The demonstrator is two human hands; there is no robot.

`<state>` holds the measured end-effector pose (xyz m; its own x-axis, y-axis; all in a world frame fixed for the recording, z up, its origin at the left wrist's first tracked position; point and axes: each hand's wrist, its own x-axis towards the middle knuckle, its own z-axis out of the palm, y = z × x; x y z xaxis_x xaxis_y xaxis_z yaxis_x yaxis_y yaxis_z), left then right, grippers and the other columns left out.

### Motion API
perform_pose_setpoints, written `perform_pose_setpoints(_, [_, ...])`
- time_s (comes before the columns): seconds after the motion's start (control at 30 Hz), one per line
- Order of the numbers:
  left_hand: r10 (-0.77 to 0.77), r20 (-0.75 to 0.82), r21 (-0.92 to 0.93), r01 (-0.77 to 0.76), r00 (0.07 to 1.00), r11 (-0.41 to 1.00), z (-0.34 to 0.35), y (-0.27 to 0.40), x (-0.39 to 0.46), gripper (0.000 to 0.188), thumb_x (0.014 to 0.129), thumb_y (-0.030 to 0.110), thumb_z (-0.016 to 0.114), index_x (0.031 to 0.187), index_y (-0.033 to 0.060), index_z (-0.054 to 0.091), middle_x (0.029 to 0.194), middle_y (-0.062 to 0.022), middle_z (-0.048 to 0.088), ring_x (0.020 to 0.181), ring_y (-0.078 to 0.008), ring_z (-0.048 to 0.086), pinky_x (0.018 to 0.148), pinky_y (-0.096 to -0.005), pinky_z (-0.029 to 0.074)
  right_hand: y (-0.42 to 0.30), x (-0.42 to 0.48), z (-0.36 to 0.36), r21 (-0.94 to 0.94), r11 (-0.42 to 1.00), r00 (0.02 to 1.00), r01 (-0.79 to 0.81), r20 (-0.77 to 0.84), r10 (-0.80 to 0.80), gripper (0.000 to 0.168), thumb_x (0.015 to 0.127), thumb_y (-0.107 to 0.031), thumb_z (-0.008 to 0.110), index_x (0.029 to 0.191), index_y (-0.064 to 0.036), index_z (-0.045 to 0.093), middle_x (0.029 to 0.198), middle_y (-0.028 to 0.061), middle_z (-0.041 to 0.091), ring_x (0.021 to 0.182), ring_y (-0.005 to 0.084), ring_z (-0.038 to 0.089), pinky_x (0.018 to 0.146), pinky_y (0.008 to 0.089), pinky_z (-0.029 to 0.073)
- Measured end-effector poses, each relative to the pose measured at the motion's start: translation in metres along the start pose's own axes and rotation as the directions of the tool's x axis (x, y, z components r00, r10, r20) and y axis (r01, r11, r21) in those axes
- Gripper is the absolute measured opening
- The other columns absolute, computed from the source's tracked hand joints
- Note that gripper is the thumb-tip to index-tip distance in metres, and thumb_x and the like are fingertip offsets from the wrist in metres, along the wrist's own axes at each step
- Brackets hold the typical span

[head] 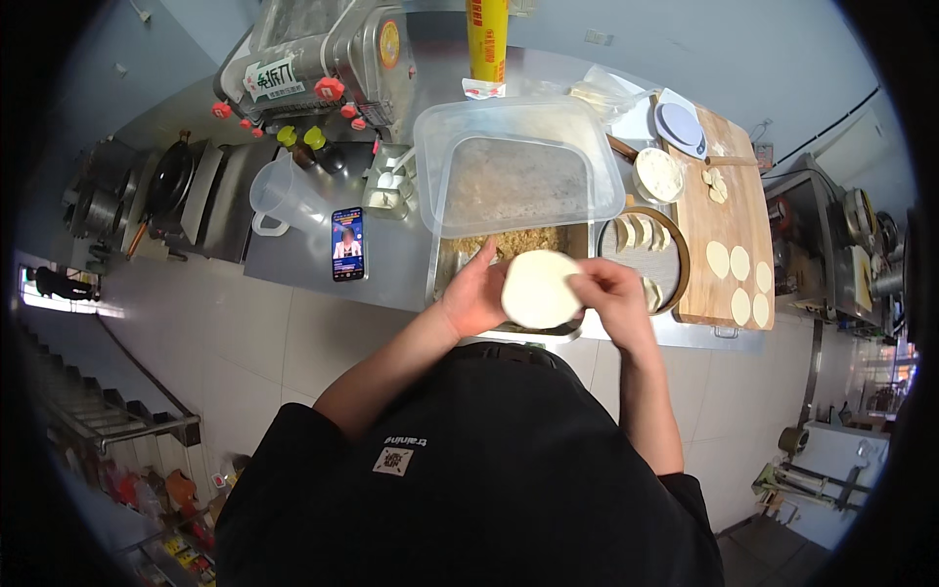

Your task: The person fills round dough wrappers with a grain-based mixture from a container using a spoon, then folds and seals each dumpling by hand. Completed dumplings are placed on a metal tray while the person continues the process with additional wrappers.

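Observation:
A round dough wrapper [541, 290] is pinched at its right edge between the thumb and fingers of my right hand [616, 297]. Behind its left side is my left hand [475, 297], thumb raised and palm turned up; the wrapper hides those fingers, so any contact is unclear. Under both hands lies a metal tray [438, 282] holding a crumbly yellow-brown filling [539, 241]. Several folded dumplings [642, 232] rest in a round, mesh-bottomed sieve [684, 253] to the right. Several flat wrappers [740, 264] lie on a wooden board [697, 220].
A clear plastic tub [517, 213] covers the tray's far part. Leftward are a phone [348, 246], a plastic jug [282, 191] and a seasoning box [389, 183]. A dough-pressing machine [315, 73] stands behind. A bowl of flour [658, 176] and a scale [681, 125] sit at right.

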<state>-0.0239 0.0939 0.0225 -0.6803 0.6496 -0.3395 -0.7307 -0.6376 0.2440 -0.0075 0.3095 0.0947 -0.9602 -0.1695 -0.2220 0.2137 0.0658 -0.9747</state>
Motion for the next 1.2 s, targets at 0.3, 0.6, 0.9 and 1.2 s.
perform_pose_setpoints(0.3, [-0.069, 0.015, 0.052, 0.068, 0.998, 0.996, -0.043, 0.011, -0.021, 0.050, 0.101, 0.036, 0.040, 0.136, -0.0004, 0.042, 0.136, -0.0178, 0.050, 0.124, -0.0327, 0.050, 0.106, -0.0468, 0.039, 0.021, 0.013, 0.043, -0.796, 0.601, 0.987, 0.067, -0.034, -0.156, 0.016, 0.077, -0.017, 0.072, 0.084, -0.003, 0.068, 0.078, 0.0127, 0.068, 0.071, 0.0275, 0.065, 0.063, 0.0358, 0.051])
perform_pose_setpoints(0.6, [0.141, -0.010, 0.010, -0.141, 0.990, 0.990, -0.056, 0.036, -0.044, 0.047, 0.101, 0.031, 0.040, 0.135, -0.0012, 0.043, 0.138, -0.0186, 0.049, 0.127, -0.0301, 0.048, 0.108, -0.0429, 0.036, 0.057, 0.023, 0.054, -0.967, -0.217, 0.963, 0.132, 0.073, 0.259, 0.013, 0.080, -0.015, 0.060, 0.079, -0.012, 0.073, 0.082, 0.0058, 0.071, 0.084, 0.0230, 0.069, 0.069, 0.0348, 0.053])
perform_pose_setpoints(0.9, [0.265, -0.083, 0.030, -0.263, 0.961, 0.964, -0.058, 0.037, -0.057, 0.048, 0.101, 0.033, 0.039, 0.132, -0.0030, 0.046, 0.133, -0.0172, 0.053, 0.124, -0.0296, 0.050, 0.106, -0.0426, 0.039, 0.037, 0.019, 0.042, -0.987, -0.128, 0.990, 0.094, 0.080, 0.114, 0.013, 0.080, -0.014, 0.058, 0.076, -0.012, 0.071, 0.080, 0.0087, 0.071, 0.076, 0.0232, 0.070, 0.061, 0.0357, 0.053])
perform_pose_setpoints(1.2, [0.403, -0.144, 0.028, -0.403, 0.904, 0.915, -0.062, 0.041, -0.065, 0.046, 0.101, 0.031, 0.040, 0.131, -0.0024, 0.046, 0.132, -0.0174, 0.053, 0.125, -0.0296, 0.049, 0.107, -0.0423, 0.038, 0.033, 0.021, 0.035, -0.980, 0.183, 0.997, -0.077, -0.079, -0.006, 0.013, 0.076, -0.011, 0.055, 0.080, -0.005, 0.066, 0.078, 0.0176, 0.068, 0.074, 0.0352, 0.067, 0.065, 0.0459, 0.052])
